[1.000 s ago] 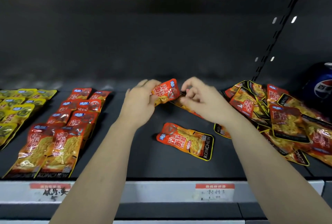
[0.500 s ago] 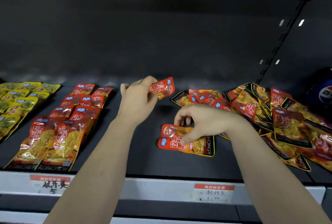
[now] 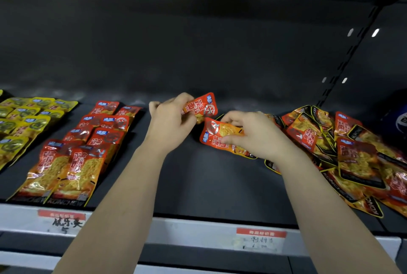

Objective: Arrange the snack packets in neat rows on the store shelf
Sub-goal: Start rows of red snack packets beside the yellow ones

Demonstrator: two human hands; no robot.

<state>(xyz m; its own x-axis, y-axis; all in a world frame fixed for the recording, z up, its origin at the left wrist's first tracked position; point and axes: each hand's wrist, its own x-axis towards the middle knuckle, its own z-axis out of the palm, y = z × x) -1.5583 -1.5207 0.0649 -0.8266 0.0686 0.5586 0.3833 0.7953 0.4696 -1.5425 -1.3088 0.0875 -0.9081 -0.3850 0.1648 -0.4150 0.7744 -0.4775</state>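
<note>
- Handling, packets: the snack packets appear to be thin, glossy film pouches. They are judged light, soft and easily creased, with a slick surface that may let one slide off another when stacked.
- Where to hold: a flat pinch across a short edge or corner seal looks safest. Squeezing the middle would probably crush the brittle-looking noodle contents.
- Left hand: centre of the frame, slightly left. The forearm rises from the lower left edge, and the wrist is bent toward the back wall. Thumb and fingers are closed in a pinch on a red packet, held above the shelf and tilted, its printed face toward the camera.
- Right hand: just right of centre, with the forearm entering from the lower right corner. The fingers curl downward over a second red packet, gripping its right end. This packet is touching or nearly touching the first at its upper corner. Whether it rests on the shelf or is lifted cannot be told.
- Loose heap: right side of the frame, red and orange packets overlapping at mixed angles, not yet sorted.
- Finished rows: left of centre, red packets laid in two overlapping columns running front to back. Yellow packets lie in similar rows at the far left edge.
- Bare shelf: the dark strip between the rows and the heap, beneath both hands, is the likely place for the next row.
- Price labels: on the front rail, lower part of the frame.
</note>
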